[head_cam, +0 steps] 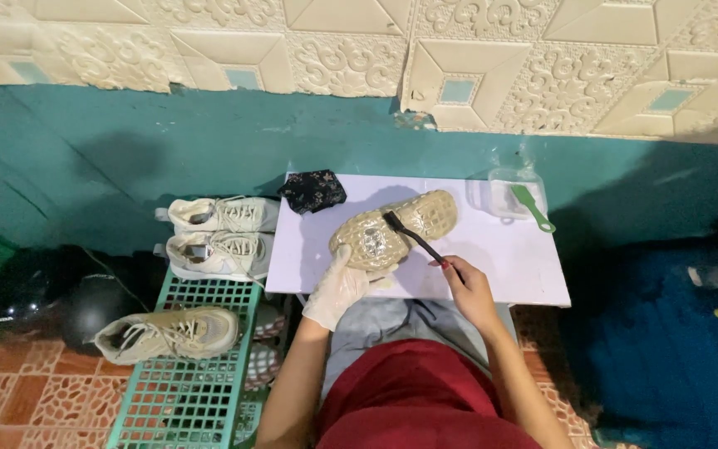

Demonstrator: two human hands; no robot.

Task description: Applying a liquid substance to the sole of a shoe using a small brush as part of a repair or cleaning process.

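**Shoe held sole-up under a black brush**

A beige shoe lies at the centre of the frame on a white worktop, turned so its patterned sole faces up. Its long axis runs on a slant, from lower left to upper right, with one rounded end pointing toward the upper right and the wall.

The left hand, in a pale glove, sits at the shoe's lower-left end, its fingers curled round that end and gripping it. The right hand, bare, is just right of the shoe, its fingers closed on the handle of a black brush; the brush head rests on the sole near its middle.

At the worktop's upper left lies a dark patterned cloth. At its upper right stands a clear plastic container with a green brush resting on it.

Left of the worktop, two pale sneakers lie side by side, and a third sneaker rests on a green rack at lower left. Two dark helmets sit on the tiled floor at the far left.
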